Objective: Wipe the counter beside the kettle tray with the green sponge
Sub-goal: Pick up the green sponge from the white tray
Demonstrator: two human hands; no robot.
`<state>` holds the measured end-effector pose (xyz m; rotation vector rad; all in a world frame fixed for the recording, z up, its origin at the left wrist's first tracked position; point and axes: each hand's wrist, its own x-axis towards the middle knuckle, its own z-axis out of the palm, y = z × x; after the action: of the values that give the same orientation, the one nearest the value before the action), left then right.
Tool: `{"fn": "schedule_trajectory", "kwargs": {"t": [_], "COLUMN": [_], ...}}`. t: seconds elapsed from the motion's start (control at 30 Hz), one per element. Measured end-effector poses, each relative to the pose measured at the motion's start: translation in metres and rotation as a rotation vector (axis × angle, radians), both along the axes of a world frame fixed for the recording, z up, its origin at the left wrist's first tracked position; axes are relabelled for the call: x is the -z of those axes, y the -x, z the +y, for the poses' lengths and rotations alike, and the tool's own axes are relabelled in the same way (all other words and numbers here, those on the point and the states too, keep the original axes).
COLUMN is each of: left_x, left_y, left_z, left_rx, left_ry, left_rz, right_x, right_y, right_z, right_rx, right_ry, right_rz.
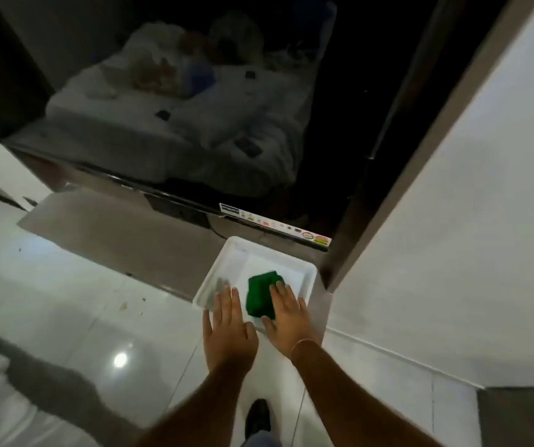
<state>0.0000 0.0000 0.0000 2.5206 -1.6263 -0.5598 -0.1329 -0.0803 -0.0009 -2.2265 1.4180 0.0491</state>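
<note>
A green sponge (pixel 259 296) lies inside a white tray (pixel 236 245) at the right end of a grey-brown counter (pixel 123 227). My right hand (pixel 288 321) is flat, fingers spread, its fingertips over the sponge's right edge; I cannot tell if they touch it. My left hand (pixel 228 330) hovers over the tray's near left side, fingers apart, holding nothing. A small grey thing (pixel 220 283) in the tray is partly hidden by my left fingers. No kettle is in view.
A dark television screen (pixel 194 108) stands at the back of the counter and reflects a bed. A white wall (pixel 452 253) closes in the tray's right side. Glossy white floor tiles (pixel 65 317) lie below, with my shoe (pixel 257 414) on them.
</note>
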Motion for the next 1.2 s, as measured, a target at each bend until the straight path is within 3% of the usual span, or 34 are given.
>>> {"fn": "schedule_trajectory", "kwargs": {"t": [0.3,0.7,0.83,0.93,1.03,1.2], "left_x": [0.038,0.050,0.040,0.028,0.010,-0.009], "left_y": [-0.053,-0.051,-0.047,-0.041,-0.026,0.040], "left_z": [0.005,0.011,0.006,0.005,-0.005,-0.036], "left_rx": [0.117,0.119,0.072,0.046,0.125,0.304], "left_ry": [0.039,0.024,0.046,0.086,0.120,0.157], "left_rz": [0.006,0.016,0.046,0.095,0.109,0.097], "right_x": [0.055,0.064,0.048,0.022,-0.009,-0.042], "right_y": [-0.026,-0.045,-0.048,-0.039,-0.014,0.047], "right_z": [-0.052,-0.063,-0.075,-0.079,-0.067,-0.035], "right_rx": [-0.302,-0.391,-0.322,-0.150,0.006,0.080], "right_ry": [-0.032,0.010,-0.011,0.002,0.011,0.126], "right_rz": [0.334,0.460,0.398,0.242,0.075,-0.057]}}
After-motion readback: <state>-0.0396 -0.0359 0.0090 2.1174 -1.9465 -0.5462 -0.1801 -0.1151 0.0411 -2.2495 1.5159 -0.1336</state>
